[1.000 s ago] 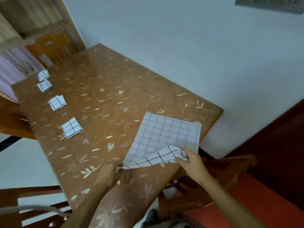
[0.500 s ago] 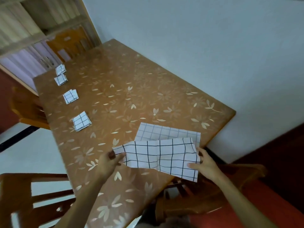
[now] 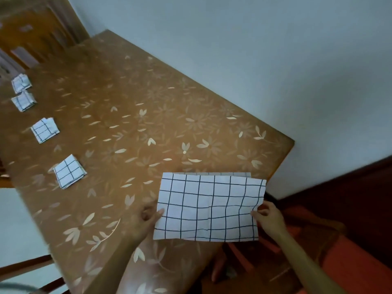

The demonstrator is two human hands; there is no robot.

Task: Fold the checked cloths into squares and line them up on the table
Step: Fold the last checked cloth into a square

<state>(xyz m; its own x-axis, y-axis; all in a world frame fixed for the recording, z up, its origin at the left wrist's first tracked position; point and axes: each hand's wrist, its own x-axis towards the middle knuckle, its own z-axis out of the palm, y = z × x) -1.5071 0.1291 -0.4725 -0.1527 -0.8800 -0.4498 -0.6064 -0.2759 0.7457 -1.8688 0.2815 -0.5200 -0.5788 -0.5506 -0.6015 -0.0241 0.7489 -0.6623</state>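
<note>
- The left hand (image 3: 146, 217) pinches the left edge of the checked cloth (image 3: 209, 209), thumb on top; the right hand (image 3: 270, 219) pinches the right edge, fingers curled round it.
- The cloth is doubled into a wide rectangle; a thin strip of its lower layer shows along the far edge; it sits at the near right corner of the table (image 3: 148, 98), its right part reaching past the table's edge.
- Along the table's left side lie folded cloths in a row, each apart from the next: first square (image 3: 70, 171), second square (image 3: 45, 130), third square (image 3: 23, 101), fourth square (image 3: 21, 83).
- An orange chair (image 3: 343, 264) stands below the right arm.
</note>
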